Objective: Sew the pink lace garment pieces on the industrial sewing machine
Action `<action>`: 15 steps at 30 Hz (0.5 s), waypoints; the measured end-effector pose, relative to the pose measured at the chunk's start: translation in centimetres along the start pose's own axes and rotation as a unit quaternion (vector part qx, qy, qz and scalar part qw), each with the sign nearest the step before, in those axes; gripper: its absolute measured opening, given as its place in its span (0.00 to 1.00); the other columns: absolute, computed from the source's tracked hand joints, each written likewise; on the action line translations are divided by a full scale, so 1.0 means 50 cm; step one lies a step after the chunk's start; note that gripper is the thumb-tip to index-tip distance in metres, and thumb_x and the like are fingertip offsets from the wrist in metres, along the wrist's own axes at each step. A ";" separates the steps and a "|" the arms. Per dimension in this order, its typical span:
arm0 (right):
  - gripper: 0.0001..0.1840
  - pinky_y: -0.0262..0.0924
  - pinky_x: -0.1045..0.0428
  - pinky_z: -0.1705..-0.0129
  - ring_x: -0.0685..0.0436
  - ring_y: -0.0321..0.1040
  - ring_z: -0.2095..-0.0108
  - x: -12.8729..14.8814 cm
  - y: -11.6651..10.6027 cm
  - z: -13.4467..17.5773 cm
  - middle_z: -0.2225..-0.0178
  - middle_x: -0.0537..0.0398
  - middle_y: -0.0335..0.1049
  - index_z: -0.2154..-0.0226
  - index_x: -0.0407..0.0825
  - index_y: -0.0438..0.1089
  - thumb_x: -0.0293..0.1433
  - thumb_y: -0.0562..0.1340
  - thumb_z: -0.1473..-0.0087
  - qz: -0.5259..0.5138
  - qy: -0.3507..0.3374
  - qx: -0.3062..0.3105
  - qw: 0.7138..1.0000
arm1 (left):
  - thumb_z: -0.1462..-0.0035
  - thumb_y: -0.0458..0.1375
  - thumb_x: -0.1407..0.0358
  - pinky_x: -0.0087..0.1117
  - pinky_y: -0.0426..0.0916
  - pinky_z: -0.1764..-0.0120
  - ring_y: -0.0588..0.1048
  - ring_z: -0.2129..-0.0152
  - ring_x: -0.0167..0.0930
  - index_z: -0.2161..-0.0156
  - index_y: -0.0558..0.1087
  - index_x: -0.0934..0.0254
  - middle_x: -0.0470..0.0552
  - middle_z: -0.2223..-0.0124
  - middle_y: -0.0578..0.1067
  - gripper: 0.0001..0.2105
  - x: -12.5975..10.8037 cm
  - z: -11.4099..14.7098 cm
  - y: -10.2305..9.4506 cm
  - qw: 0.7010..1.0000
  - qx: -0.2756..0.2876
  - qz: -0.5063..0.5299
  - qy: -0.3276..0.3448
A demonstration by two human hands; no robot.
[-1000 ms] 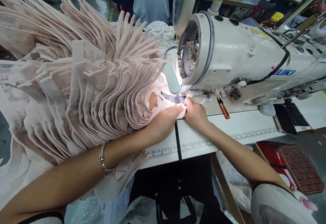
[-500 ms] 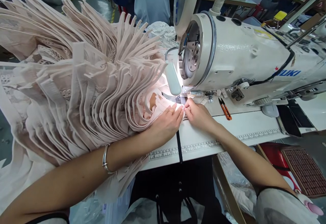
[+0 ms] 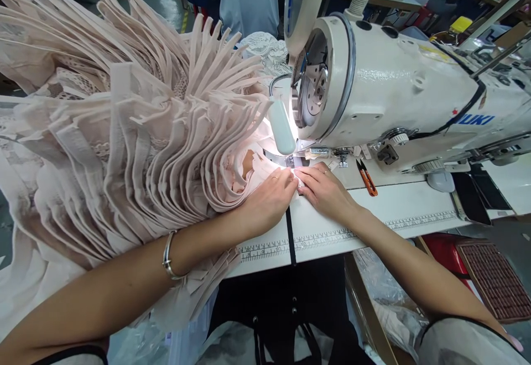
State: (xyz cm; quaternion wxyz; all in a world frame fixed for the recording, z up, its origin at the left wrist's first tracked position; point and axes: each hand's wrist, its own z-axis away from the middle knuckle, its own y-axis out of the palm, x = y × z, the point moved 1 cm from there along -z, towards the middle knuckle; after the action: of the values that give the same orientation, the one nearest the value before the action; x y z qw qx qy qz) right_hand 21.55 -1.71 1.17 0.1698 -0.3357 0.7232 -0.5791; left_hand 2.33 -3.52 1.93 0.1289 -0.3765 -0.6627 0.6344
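Observation:
Both hands meet in front of the sewing machine, just under its lit needle area. My left hand, fingers closed and bent, grips the edge of a pale pink fabric piece. From the right, my right hand pinches the same fabric, its fingertips almost touching the left ones. The needle and presser foot are hard to make out in the glare. A big stack of pale pink garments with lace and narrow straps lies left of the machine, against my left forearm.
Orange-handled thread snips lie right of my right hand. A printed ruler strip runs along the table's front, crossed by a black band. A dark phone lies farther right. Beyond the machine is white lace and a person in blue.
My right hand has turned flatter, its fingers stretching left toward the left fingertips. My left fingers have curled in more. The fabric at the machine has barely moved.

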 end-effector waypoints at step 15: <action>0.25 0.56 0.39 0.44 0.35 0.65 0.46 -0.008 0.000 -0.027 0.46 0.40 0.74 0.44 0.42 0.71 0.21 0.46 0.35 0.087 0.002 0.048 0.995 | 0.31 0.43 0.75 0.42 0.63 0.43 0.70 0.46 0.40 0.44 0.69 0.75 0.64 0.44 0.74 0.17 -0.014 -0.015 0.009 0.995 0.009 -0.097 0.034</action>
State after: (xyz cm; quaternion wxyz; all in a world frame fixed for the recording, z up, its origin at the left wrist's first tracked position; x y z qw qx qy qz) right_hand 20.96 -0.45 1.50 0.2337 -0.2616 0.7217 -0.5968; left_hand 3.45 -3.50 1.84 0.2159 -0.3304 -0.6857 0.6116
